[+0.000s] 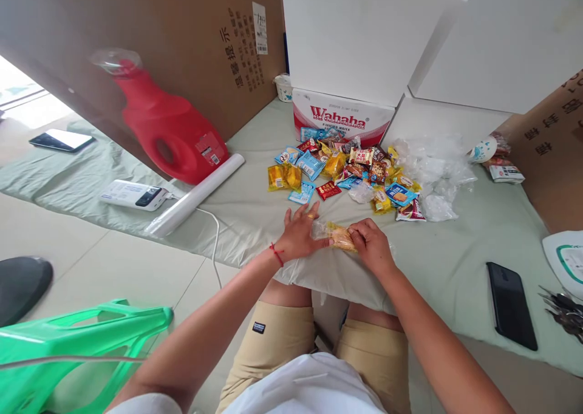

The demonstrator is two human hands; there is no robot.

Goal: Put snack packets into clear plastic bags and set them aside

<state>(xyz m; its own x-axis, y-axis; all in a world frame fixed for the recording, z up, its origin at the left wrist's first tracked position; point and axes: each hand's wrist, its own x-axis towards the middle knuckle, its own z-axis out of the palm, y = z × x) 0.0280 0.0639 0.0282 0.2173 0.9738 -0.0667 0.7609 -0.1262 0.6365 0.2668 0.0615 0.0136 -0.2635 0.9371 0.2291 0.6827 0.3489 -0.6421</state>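
Observation:
A small snack packet (341, 238) in clear and yellow plastic wrap lies at the front edge of the cloth-covered table, with something light brown showing inside. My right hand (372, 245) pinches its right end with bent fingers. On the other side, my left hand (300, 232) has its fingers spread over the cloth, its thumb at the packet's left part. Just beyond both hands is a heap of small wrapped snacks (334, 165) in blue, yellow, red and brown. Crumpled clear plastic (432, 165) lies to the right of the heap.
At the left stand a red jug (168, 128) and a white plastic roll (195, 195), near a power bank (134, 194) with a cable. A Wahaha carton (341, 115) backs the heap. On the right lie a black phone (511, 305) and keys (565, 314). A green stool (82, 347) is below left.

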